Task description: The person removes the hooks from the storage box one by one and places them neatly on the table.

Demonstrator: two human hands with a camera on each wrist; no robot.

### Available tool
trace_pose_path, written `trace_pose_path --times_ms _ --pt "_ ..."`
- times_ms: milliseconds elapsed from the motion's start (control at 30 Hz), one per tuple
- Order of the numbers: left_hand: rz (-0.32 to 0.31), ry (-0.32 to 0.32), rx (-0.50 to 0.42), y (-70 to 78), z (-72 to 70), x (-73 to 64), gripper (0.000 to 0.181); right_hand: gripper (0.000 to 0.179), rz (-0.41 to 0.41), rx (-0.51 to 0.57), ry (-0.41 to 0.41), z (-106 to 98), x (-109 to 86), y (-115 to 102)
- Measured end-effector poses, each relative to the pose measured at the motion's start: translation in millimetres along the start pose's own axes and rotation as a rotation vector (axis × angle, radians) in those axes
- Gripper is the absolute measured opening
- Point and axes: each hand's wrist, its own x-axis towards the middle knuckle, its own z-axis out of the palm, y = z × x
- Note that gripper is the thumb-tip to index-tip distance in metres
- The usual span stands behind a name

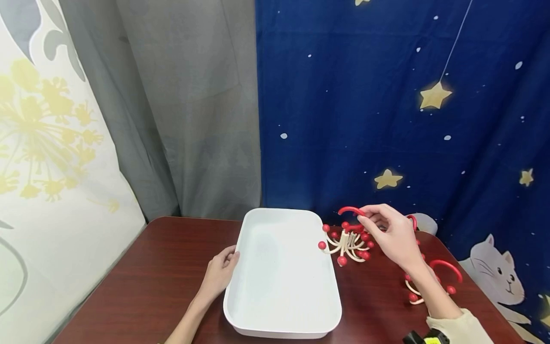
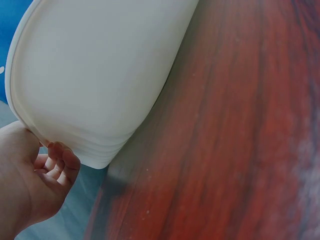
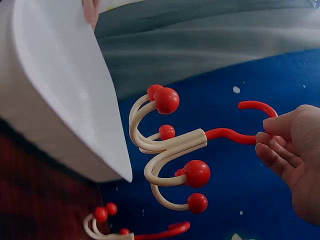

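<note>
My right hand [image 1: 388, 234] pinches the red hook of a multi-prong hanger [image 3: 175, 145] between thumb and fingers. The hanger has a cream stem, curved cream prongs and red balls on their tips. In the head view this hanger [image 1: 344, 241] hangs just beside the right rim of a white plastic tray [image 1: 283, 329]. On the tray's opposite side, my left hand [image 1: 221, 271] grips the rim, thumb above and fingers curled at the outer wall, as the left wrist view also shows [image 2: 50, 170].
Another such hanger [image 1: 447, 267] lies on the dark red wooden table [image 1: 180, 267] at the right, partly behind my forearm. A further hanger [image 3: 107, 234] shows low in the right wrist view. Grey and blue star-patterned curtains [image 1: 326, 119] stand behind the table.
</note>
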Motion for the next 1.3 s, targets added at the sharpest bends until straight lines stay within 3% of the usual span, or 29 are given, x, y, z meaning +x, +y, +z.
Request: trace_pose_path --times_ms 300,600,967,1300 --pt "-0.011 -0.005 -0.007 -1.3 -0.2 -2.0 0.036 0.023 0.044 -0.106 -0.013 -17.5 -21.6 13.3" --pt "-0.009 -0.003 -0.020 -1.4 2.2 -1.3 0.035 0.021 0.098 -0.133 -0.035 -27.4 -42.9 20.6" --pt "-0.011 0.001 -0.026 -1.9 1.2 -1.4 0.036 0.022 0.140 -0.144 -0.103 -21.3 -68.4 32.7" --pt "-0.006 0.000 -0.023 -2.4 1.3 -1.1 0.036 0.022 0.186 -0.090 -0.138 -15.2 -86.2 40.4"
